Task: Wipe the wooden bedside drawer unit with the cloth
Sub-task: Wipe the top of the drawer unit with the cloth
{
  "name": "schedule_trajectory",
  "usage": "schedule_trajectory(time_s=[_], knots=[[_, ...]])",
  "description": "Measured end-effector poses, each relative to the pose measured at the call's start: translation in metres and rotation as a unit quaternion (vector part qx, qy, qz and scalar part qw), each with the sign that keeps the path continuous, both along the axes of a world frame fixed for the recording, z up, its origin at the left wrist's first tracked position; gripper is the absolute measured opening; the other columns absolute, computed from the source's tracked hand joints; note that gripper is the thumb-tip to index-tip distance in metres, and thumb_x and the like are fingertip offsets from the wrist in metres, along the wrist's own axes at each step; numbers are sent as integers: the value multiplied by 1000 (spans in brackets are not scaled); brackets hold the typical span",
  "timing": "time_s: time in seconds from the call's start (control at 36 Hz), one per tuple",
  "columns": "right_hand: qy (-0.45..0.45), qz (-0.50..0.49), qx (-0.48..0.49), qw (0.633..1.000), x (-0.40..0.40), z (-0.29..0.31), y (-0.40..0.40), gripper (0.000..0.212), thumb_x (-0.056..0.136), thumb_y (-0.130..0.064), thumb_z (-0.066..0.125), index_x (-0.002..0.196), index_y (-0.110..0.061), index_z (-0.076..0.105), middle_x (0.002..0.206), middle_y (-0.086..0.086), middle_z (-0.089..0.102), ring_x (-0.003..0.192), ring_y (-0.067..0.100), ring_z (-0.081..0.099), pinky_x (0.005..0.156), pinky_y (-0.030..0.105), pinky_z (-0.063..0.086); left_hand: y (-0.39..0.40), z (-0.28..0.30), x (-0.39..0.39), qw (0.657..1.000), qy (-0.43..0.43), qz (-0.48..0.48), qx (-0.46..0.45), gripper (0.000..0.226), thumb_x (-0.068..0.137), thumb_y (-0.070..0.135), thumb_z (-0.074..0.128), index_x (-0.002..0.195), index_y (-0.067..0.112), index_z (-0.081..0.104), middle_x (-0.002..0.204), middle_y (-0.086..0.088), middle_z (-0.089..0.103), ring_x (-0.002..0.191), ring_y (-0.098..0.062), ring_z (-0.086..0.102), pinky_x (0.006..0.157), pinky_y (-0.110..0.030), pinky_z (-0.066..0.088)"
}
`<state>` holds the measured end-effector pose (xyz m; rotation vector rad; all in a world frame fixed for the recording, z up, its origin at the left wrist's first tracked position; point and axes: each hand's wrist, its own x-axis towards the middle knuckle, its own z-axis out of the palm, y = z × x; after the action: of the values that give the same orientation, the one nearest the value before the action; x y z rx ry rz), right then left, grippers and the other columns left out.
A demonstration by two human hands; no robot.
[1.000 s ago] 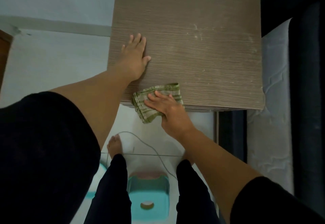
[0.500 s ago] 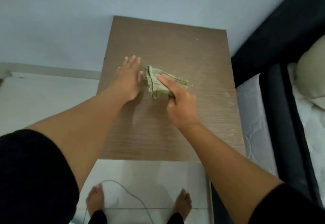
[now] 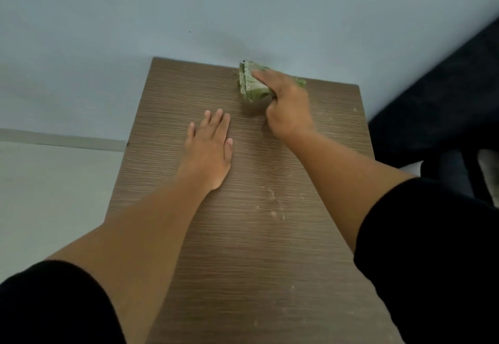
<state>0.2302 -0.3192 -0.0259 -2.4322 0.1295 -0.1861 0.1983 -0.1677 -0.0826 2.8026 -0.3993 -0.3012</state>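
The brown wooden bedside drawer unit [image 3: 253, 262] fills the middle of the head view; only its top shows. A folded green striped cloth [image 3: 249, 84] lies at the top's far edge, against the wall. My right hand [image 3: 286, 106] presses down on the cloth, its fingers over the fabric. My left hand [image 3: 210, 149] rests flat on the wood, fingers spread, nearer to me and to the left of the cloth. Pale dust specks [image 3: 274, 200] dot the surface in front of my right forearm.
A pale blue wall [image 3: 216, 14] stands directly behind the unit. Light floor [image 3: 48, 195] and a grey skirting lie to the left. A dark bed frame [image 3: 437, 95] and a bit of bedding [image 3: 488, 168] sit close on the right.
My right hand has pushed the cloth from the near front edge across the top to the far edge by the wall. My left hand stays flat on the wood. The view has tilted up.
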Motion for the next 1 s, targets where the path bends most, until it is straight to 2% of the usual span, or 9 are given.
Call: schedule_trajectory(time_s=[0.06,0.14,0.33,0.5,0.64,0.72,0.81,1.0], knots=[[4,-1,-14,1000,15,-6,-5,63,79,14,41,130,-20,56,139,4,50,131,19,42,112,22,26,1,-3,-3,999,-46,3,1,54,100,33,16,151,17,8,160,2,4,148,-14,-2,120,-39,0],[26,14,-38,999,39,-16,-13,62,80,12,41,130,-20,55,140,5,50,131,19,41,112,22,24,0,-5,-3,998,-68,9,-6,53,99,32,17,151,19,12,160,3,10,148,-13,3,120,-39,3],[61,54,-88,993,64,-37,-18,62,80,6,42,133,-24,53,142,4,46,133,24,35,113,27,20,2,-10,3,998,-61,13,16,54,99,32,14,151,21,6,160,7,4,148,-11,-1,121,-40,2],[72,62,-101,990,64,-44,-23,65,79,7,44,135,-25,49,145,2,44,135,24,34,113,25,17,1,-8,4,998,-54,13,19,54,99,31,13,151,21,5,160,7,3,148,-11,-2,121,-40,1],[102,77,-114,985,58,-38,-20,67,82,9,43,139,-25,42,153,-1,31,144,17,20,116,24,5,1,-9,5,998,-59,26,19,55,99,29,15,151,15,5,160,1,4,148,-14,-1,121,-38,2],[107,76,-93,987,47,-34,-17,71,81,14,40,140,-26,42,154,-2,29,146,15,15,118,28,2,1,-9,4,997,-70,31,11,55,99,26,17,151,12,7,160,-2,6,148,-16,1,121,-38,4],[103,76,-79,989,28,-35,-13,75,78,17,41,139,-26,43,154,-2,30,146,15,15,120,33,2,1,-9,4,996,-80,38,-6,54,99,22,19,151,10,7,160,-4,8,148,-17,2,121,-37,4],[93,89,-81,988,-31,-40,-4,77,76,18,40,139,-25,43,153,-1,32,145,16,17,118,32,3,1,-10,2,989,-89,102,-59,52,100,17,21,150,9,12,159,-5,13,148,-18,6,121,-35,4]])
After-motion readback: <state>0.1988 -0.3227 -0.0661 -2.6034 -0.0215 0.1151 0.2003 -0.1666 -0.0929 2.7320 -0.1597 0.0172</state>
